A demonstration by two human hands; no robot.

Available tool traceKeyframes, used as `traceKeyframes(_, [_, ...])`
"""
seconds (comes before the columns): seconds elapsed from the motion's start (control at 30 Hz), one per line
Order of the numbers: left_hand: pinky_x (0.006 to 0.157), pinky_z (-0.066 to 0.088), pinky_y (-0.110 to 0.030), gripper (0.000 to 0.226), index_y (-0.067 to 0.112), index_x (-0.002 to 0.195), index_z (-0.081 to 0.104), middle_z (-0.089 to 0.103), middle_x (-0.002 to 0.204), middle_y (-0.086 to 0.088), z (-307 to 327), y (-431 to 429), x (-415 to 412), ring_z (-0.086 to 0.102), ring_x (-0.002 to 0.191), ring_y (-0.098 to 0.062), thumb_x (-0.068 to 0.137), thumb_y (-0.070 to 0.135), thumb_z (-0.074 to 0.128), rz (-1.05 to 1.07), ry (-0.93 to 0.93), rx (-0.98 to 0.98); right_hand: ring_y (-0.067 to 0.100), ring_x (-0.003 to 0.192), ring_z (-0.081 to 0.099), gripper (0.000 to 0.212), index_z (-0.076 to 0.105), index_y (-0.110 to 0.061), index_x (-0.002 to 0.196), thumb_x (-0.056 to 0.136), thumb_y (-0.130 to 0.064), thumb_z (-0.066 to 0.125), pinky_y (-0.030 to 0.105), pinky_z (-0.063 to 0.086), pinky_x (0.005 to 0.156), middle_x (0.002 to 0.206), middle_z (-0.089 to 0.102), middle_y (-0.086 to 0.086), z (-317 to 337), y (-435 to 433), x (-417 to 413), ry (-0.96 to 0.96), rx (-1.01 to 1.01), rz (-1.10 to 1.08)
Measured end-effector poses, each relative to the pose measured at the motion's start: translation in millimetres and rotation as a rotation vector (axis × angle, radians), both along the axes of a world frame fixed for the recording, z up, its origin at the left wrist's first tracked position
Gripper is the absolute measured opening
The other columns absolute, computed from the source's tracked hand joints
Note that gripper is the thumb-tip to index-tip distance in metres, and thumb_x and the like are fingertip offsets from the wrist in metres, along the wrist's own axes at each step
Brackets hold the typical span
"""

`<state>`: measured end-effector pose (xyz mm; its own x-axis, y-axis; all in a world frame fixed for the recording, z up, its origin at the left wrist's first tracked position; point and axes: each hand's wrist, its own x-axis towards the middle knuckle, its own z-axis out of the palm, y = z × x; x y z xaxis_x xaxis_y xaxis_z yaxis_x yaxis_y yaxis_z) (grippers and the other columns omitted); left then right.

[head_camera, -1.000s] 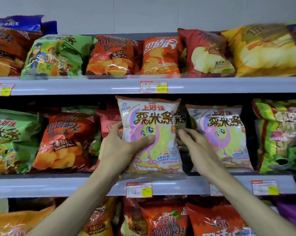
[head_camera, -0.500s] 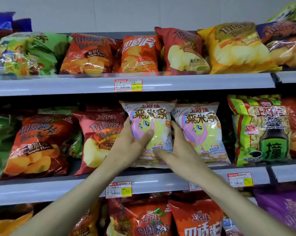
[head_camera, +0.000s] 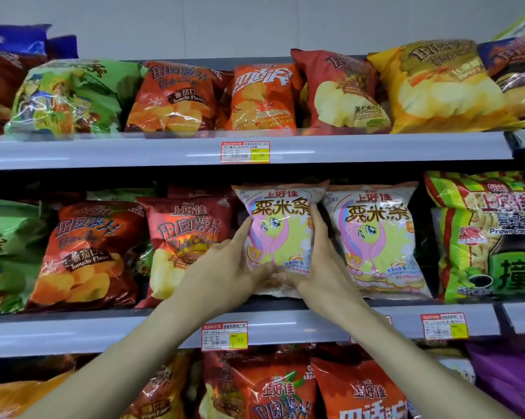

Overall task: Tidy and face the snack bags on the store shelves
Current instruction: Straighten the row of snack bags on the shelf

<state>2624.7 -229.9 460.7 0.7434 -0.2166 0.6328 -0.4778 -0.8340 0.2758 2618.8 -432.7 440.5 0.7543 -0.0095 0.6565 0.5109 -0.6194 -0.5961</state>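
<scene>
**Pony bag held at the middle shelf's front edge**

We have both hands on the pony bag [head_camera: 280, 234]. It stands upright and face out near the front edge of the middle shelf [head_camera: 104, 331], between the red bag [head_camera: 185, 237] on its left and the twin bag [head_camera: 376, 237] on its right.

The left hand [head_camera: 225, 267] clasps the bag's left side, thumb across the lower front. The right hand [head_camera: 321, 267] clasps the right side the same way, its fingers wedged in against the twin bag. The thumbs nearly meet low on the front.

Risks, as we judge them:
- The bag looks pinched narrow, so a harder squeeze could crush the contents.
- The base sits close to the front edge. If we let go before it settles, it may tip forward off the shelf.
- Pulling the right fingers out carelessly could drag the twin bag askew and spoil its facing.
</scene>
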Motion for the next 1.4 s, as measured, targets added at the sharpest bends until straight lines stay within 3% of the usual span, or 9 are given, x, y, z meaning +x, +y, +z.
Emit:
traceKeyframes(0.07, [0.085,0.057,-0.045,0.093,0.044,0.166,0.011,0.070,0.111,0.004,-2,0,2,0.065,0.104,-0.024,0.091,0.072,0.060,0.031,-0.003,0.038,0.025,0.143,0.046,0.137,-0.021,-0.062,0.152,0.078,-0.036,0.091,0.051,0.045,0.111,0.162,0.037,-0.007,-2,-2,6,0.050,-0.030,-0.002])
traceKeyframes(0.23, [0.070,0.047,-0.036,0.058,0.034,0.141,0.057,0.061,0.085,0.007,-5,-4,3,0.055,0.086,-0.023,0.091,0.058,0.072,0.054,-0.020,0.035,0.011,0.114,0.057,0.126,-0.016,-0.048,0.159,0.087,-0.026,0.085,0.024,0.040,0.093,0.126,0.050,-0.021,1,-17,8,0.236,-0.102,0.048])
traceKeyframes(0.33, [0.063,0.034,-0.033,0.043,0.026,0.123,0.067,0.057,0.072,0.011,-4,-6,2,0.051,0.072,-0.021,0.090,0.054,0.075,0.027,-0.018,0.043,0.014,0.122,0.057,0.120,-0.007,-0.041,0.163,0.087,-0.028,0.085,0.027,0.043,0.095,0.139,0.055,-0.013,2,-15,7,0.246,-0.152,0.013])
traceKeyframes(0.43, [0.068,0.037,-0.030,0.048,0.023,0.126,0.066,0.070,0.093,0.007,0,-7,0,0.058,0.082,-0.022,0.089,0.051,0.078,0.014,0.000,0.023,0.018,0.135,0.051,0.108,0.010,-0.037,0.163,0.084,-0.037,0.084,0.036,0.046,0.107,0.150,0.049,-0.007,-4,-13,7,0.194,-0.174,-0.038])
traceKeyframes(0.67, [0.081,0.044,-0.034,0.060,0.014,0.143,0.055,0.069,0.124,-0.008,5,3,-15,0.063,0.114,-0.031,0.095,0.044,0.073,0.022,0.010,0.009,0.018,0.125,0.051,0.062,0.043,-0.028,0.145,0.093,-0.050,0.069,0.034,0.044,0.098,0.137,0.048,-0.006,2,-8,-17,0.137,-0.311,-0.139])
traceKeyframes(0.8, [0.084,0.051,-0.037,0.054,0.016,0.144,0.055,0.069,0.112,-0.003,-1,24,-26,0.064,0.107,-0.027,0.098,0.042,0.066,-0.044,0.007,0.071,0.019,0.122,0.052,0.049,0.051,-0.028,0.138,0.099,-0.056,0.057,0.034,0.044,0.094,0.133,0.055,-0.006,6,2,-48,0.123,-0.385,-0.246])
traceKeyframes(0.9, [0.080,0.054,-0.039,0.051,0.020,0.144,0.057,0.068,0.105,0.000,-6,38,-34,0.065,0.103,-0.026,0.099,0.045,0.061,-0.067,0.009,0.157,0.023,0.136,0.048,0.066,0.036,-0.024,0.154,0.101,-0.061,0.050,0.041,0.046,0.105,0.152,0.048,-0.001,4,15,-73,0.161,-0.466,-0.347])
traceKeyframes(1.1, [0.094,0.053,-0.038,0.057,0.033,0.151,0.049,0.064,0.138,0.001,-22,64,-52,0.059,0.128,-0.027,0.097,0.052,0.058,-0.072,0.024,0.301,0.020,0.156,0.019,0.075,0.018,-0.022,0.164,0.104,-0.061,0.041,0.034,0.027,0.120,0.172,0.017,-0.005,1,55,-115,0.226,-0.590,-0.450])
traceKeyframes(1.4, [0.095,0.056,-0.042,0.049,0.036,0.141,0.059,0.069,0.131,0.005,-29,122,-65,0.063,0.123,-0.026,0.096,0.054,0.058,0.022,0.078,0.238,0.016,0.144,0.039,0.062,0.046,-0.032,0.150,0.101,-0.069,0.038,0.034,0.036,0.113,0.153,0.050,-0.009,-10,119,-118,0.196,-0.680,-0.353])
